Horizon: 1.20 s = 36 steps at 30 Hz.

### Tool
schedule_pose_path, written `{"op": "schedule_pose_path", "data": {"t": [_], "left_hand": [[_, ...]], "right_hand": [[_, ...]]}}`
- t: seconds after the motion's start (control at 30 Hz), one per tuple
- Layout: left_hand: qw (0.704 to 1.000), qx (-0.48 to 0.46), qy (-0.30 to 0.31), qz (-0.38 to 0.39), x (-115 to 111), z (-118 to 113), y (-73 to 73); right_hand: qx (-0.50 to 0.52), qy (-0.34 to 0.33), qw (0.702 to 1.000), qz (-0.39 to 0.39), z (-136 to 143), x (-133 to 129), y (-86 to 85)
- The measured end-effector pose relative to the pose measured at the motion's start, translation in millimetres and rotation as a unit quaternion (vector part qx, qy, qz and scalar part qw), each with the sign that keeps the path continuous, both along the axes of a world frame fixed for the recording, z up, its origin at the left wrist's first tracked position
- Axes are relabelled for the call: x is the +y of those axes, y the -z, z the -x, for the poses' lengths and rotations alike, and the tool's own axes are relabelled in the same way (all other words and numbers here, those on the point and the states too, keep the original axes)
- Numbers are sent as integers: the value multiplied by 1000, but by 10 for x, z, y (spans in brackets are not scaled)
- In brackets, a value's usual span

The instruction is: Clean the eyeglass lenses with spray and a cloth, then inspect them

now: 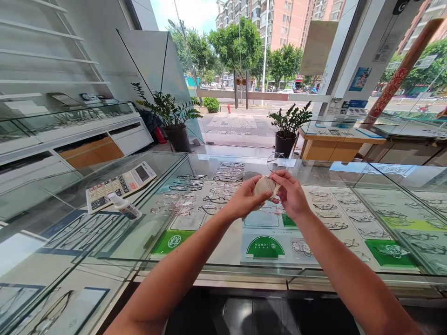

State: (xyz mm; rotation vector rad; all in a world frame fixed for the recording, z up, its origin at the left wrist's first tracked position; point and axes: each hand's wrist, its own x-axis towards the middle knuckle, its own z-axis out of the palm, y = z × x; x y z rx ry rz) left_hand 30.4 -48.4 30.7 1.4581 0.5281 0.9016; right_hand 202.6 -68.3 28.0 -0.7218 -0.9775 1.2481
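Both hands meet above the glass counter around a small beige cloth (261,186) with a zigzag edge. My left hand (246,197) is closed on it, thumb pressed across its face. Fingers of my right hand (291,193) pinch the cloth's right edge. Just above the right fingers rises the thin round rim of a pair of eyeglasses (275,161); the rest of that frame is hidden by the cloth and fingers. Below and left of the hands, rows of eyeglass frames (228,172) lie on the counter.
A calculator (120,186) and a small white bottle (125,206) rest on the glass counter (167,186) at left. Green-and-white display cards (265,246) and more spectacles (326,207) show through the glass. Potted plants (285,139) stand beyond, near the glass door.
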Motion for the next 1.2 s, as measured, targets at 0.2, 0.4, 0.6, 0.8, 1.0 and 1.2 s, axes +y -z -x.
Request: {"op": "schedule_pose_path", "data": {"t": [0.2,0.4,0.6,0.8,1.0,1.2], "left_hand": [[999,-5,-41,-21,-26,-71,35],[995,-13,-96,-19,-74,-109,50],[997,-28,-65,-20,-54,-114,62],[999,-29,-8,-37,-50,-103,26],[997,-44,-60,24,-35,-134,69],[990,-48,-124,40,-11,-159,94]], "right_hand": [[1,-29,1000,-4,48,-20,-1],[-8,-54,998,-38,91,-37,13],[3,-18,1000,9,57,-37,-24],[25,40,999,15,-46,-7,-80],[-4,-25,999,-25,16,-38,-64],[-25,-2,998,-63,42,-34,-42]]}}
